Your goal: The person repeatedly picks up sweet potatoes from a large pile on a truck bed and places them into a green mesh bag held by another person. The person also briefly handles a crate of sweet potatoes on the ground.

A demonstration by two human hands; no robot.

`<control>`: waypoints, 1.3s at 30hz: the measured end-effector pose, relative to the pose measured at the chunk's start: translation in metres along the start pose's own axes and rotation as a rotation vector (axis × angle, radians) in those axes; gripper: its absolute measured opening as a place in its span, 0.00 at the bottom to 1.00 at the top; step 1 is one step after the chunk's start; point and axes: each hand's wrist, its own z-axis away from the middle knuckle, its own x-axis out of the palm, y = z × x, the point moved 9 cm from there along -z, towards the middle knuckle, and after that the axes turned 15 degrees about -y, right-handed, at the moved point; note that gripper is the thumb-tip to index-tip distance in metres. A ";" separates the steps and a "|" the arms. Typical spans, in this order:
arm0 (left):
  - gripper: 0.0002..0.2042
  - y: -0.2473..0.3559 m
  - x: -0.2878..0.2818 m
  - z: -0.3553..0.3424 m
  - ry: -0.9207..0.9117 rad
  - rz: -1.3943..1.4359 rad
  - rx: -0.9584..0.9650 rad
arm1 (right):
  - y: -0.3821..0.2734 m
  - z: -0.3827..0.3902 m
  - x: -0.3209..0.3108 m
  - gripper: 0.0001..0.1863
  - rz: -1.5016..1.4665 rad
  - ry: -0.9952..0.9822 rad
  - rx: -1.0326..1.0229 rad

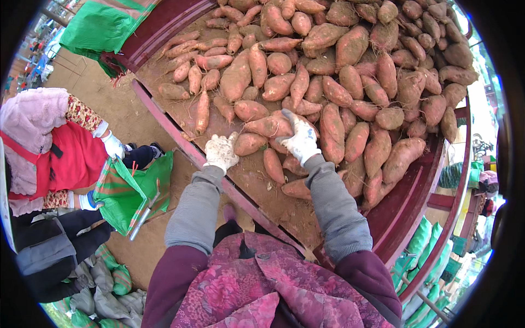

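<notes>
Sweet potatoes with reddish, soil-dusted skins lie heaped on a truck bed (pixel 262 191). My right hand (pixel 299 138), in a white glove, is closed over the right end of a long sweet potato (pixel 267 126), thumb on its near side and fingers across the top. My left hand (pixel 221 153), in a soiled white glove, rests low over the bed's left edge. Its fingers are slightly bent and apart, with nothing seen in them. Close beside its fingertips lies a shorter sweet potato (pixel 250 144). My right palm hides part of the roots under it.
A dark red side rail (pixel 180 136) bounds the bed on the left, and a red side wall (pixel 404 202) on the right. At the left, a person in a red apron (pixel 82 147) holds a green woven bag (pixel 128 191). Filled sacks (pixel 109 290) lie on the ground behind.
</notes>
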 end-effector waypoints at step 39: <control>0.20 -0.178 0.094 0.143 0.423 1.963 0.218 | -0.048 0.080 0.077 0.25 -0.135 0.079 0.159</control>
